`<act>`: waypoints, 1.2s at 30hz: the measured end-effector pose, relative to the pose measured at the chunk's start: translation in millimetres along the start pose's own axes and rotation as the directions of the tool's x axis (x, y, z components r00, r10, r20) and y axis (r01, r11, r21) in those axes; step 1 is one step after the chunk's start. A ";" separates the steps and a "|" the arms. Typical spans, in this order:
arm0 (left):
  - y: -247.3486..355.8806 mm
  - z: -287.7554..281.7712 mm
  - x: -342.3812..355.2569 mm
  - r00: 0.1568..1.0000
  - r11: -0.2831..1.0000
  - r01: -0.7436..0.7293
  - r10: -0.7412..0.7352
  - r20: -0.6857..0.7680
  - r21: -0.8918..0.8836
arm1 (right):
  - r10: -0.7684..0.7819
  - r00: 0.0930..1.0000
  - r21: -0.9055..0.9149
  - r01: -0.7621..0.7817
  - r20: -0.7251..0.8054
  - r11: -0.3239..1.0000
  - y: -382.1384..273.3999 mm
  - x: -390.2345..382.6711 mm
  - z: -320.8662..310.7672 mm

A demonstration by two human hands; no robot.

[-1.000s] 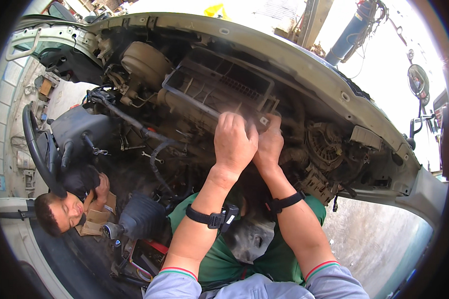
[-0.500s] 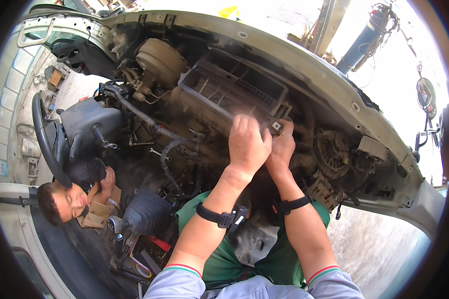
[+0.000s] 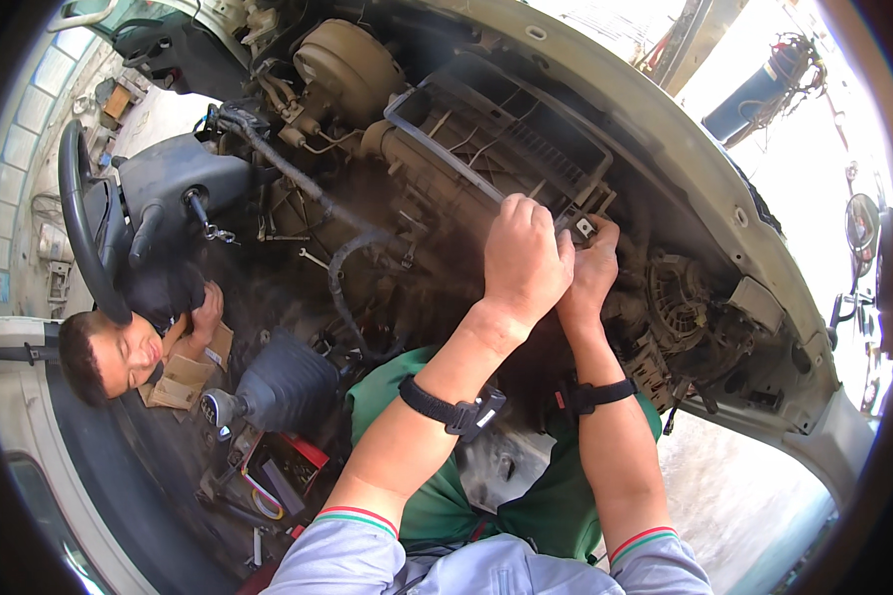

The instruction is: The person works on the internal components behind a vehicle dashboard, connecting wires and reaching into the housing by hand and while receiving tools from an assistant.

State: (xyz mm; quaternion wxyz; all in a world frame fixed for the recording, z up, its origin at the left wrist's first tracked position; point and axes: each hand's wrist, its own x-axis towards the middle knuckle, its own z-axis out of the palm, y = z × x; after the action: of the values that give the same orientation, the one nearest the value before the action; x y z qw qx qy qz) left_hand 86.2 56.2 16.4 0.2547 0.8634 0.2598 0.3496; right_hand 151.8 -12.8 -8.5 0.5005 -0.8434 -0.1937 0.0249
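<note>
A dark rectangular plastic housing point(image 3: 447, 156) with an open, ribbed inside sits in the stripped dashboard space ahead of me. My left hand point(image 3: 526, 253) is closed at the near edge of this housing, close to its right corner. What its fingers hold is hidden; a thin pale streak shows just above them. Right beside it, my right hand point(image 3: 592, 270) grips the housing's corner tab, where a small square metal clip point(image 3: 585, 229) shows by the fingertips. Both hands nearly touch each other.
To the left are a steering wheel point(image 3: 77, 213), a gear lever boot point(image 3: 286, 392) and a hanging wiring harness point(image 3: 334, 288). A person point(image 3: 114, 357) lies low beneath the wheel near cardboard point(image 3: 184, 382). A spanner point(image 3: 314, 258) and a red-edged toolbox point(image 3: 286, 474) lie around. A blower unit point(image 3: 677, 302) sits right.
The view has shifted, so the housing and both hands appear farther right. My hands stay at the same corner, and the housing's inside shows more brightly lit.
</note>
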 end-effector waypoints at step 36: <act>-95.3 -71.6 -10.9 0.892 0.826 0.375 -0.445 0.077 0.420 | 0.040 0.997 -0.025 -0.038 0.069 0.999 -19.6 -1.6 -12.3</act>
State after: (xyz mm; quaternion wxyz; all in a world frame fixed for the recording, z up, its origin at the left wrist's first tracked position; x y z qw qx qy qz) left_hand 1.0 138.0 -3.1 0.1665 0.8470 0.4817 0.1510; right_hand 147.4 -15.3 14.1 0.4828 -0.8516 -0.1946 0.0615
